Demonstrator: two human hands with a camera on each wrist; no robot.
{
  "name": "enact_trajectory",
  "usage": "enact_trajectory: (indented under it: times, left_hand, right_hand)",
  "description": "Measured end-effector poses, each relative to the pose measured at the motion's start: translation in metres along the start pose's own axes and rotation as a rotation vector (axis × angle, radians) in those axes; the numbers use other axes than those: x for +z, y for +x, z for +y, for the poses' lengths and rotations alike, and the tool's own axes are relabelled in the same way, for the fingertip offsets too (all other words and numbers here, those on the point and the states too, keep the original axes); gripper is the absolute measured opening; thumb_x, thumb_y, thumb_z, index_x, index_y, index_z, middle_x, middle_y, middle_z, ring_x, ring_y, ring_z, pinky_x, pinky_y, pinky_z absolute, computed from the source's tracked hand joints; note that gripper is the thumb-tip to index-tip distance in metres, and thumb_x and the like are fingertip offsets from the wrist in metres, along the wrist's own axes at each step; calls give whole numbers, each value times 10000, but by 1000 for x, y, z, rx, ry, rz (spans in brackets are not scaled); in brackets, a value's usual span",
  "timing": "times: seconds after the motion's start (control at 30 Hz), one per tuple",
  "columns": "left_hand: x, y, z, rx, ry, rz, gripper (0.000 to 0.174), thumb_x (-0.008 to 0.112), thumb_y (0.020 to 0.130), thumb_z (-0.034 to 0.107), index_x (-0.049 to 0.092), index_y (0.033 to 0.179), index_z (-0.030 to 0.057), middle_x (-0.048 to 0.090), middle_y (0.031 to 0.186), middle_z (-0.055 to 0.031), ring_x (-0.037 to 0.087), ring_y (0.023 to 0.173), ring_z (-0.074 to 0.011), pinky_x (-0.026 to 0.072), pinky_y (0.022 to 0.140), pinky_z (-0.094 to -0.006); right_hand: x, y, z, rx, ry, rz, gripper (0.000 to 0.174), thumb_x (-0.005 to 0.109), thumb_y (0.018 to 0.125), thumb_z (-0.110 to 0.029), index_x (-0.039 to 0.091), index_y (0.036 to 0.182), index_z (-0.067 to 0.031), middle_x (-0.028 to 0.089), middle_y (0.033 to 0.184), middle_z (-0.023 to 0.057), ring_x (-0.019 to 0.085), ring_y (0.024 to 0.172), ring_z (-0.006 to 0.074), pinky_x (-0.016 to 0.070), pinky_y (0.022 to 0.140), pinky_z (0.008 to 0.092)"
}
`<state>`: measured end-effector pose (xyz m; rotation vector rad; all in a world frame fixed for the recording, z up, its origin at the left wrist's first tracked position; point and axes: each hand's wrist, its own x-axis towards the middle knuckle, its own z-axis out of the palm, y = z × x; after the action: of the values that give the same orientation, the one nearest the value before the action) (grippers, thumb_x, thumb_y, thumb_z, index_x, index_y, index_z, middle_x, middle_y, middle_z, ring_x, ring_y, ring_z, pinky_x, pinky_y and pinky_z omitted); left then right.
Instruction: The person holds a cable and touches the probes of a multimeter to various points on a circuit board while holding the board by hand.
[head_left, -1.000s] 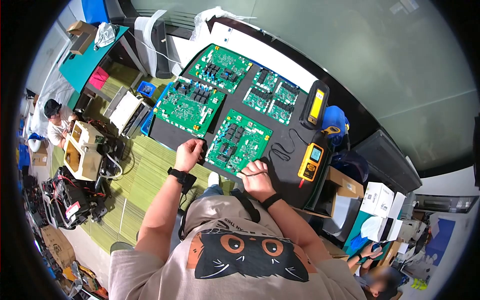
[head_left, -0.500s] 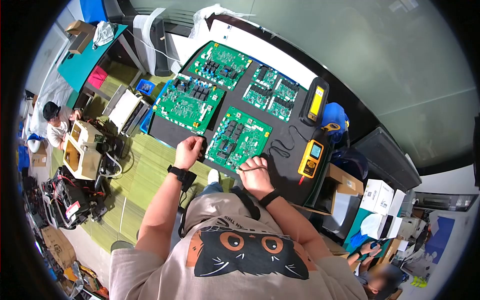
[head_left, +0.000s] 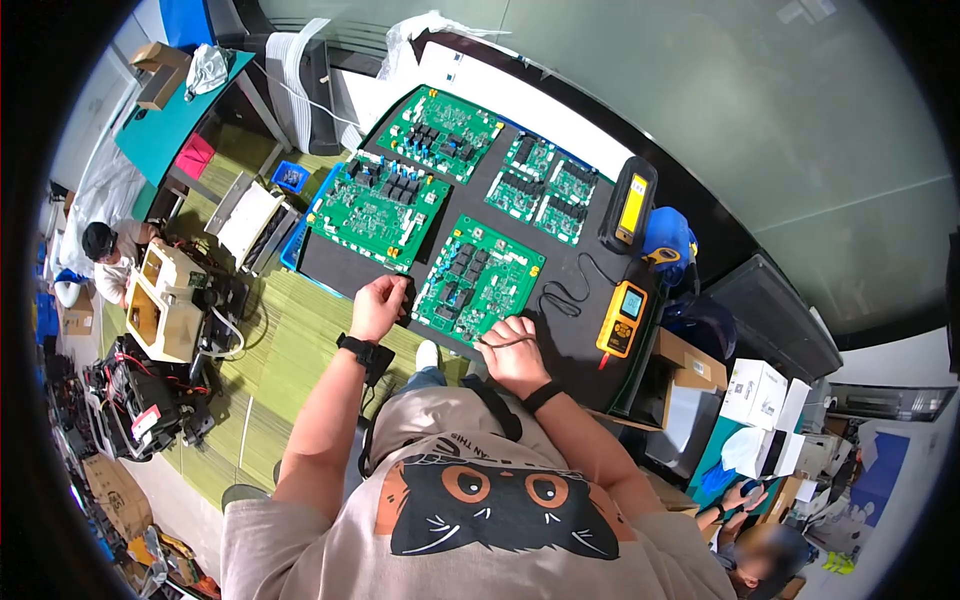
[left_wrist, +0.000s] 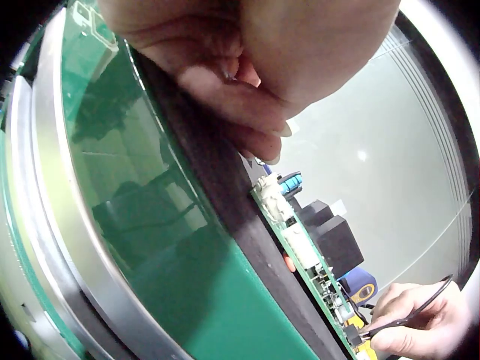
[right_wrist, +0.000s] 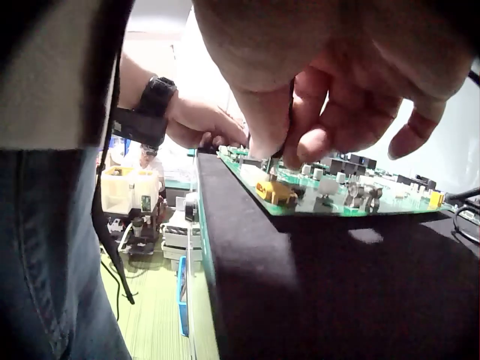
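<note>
Along the tabletop's [head_left: 572, 352] near edge, about mid-length: green board [head_left: 488, 275], flat, parts facing up. Right hand [head_left: 512, 358] is at its near right corner, fingers and thumb clamped on what looks like a black plug [left_wrist: 354, 335], by a yellow socket [right_wrist: 274, 193]. Can't tell if it's seated, fingers hide the joint.

Main risk, I'd say: pushing at an angle. Could bend or crack something, since the socket sits right by the board's rim. Second: polarity. Can't read any marking, so a flipped plug could go unnoticed. Third: side load. A black cable [left_wrist: 433, 295] crosses that hand; a snag there could drag the board toward the near edge.

Left hand [head_left: 378, 305] is at the near edge too, just off the board's near left corner, fingers curled in close together. Can't tell whether anything's between them. Doesn't look like it braces the board, so a hard push might make it slide.

Further out: second green board [head_left: 378, 215] toward the left end, narrow gap; a slide that way could knock parts. Toward the right end, cable loop [head_left: 566, 306] and yellow meter [head_left: 622, 318]. If they're connected, a yank could shift the meter; can't trace the run.
</note>
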<state>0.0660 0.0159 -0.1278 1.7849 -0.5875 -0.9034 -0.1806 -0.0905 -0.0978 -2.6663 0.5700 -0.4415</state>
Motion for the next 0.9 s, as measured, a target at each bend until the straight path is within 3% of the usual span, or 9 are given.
enact_trajectory:
  times: [0.43,0.9]
  left_hand:
    - [0,1,-4,25,-6,-4,203,585,959,202,642,914,13,610,695,-7,545,530,-66,451,488,-232]
    - [-1,0,-2,3,11,-18,191,569,968,190,652,961,18,613,711,-9,552,532,-69,451,486,-224]
  right_hand:
    - [2,-1,1,-54,66,19,99,623,810,-193,601,755,-113,539,807,45,509,883,246,368,822,404]
    - [0,12,-10,37,-50,-25,116,664,769,-193,593,718,-116,541,787,50,517,851,249,376,819,415]
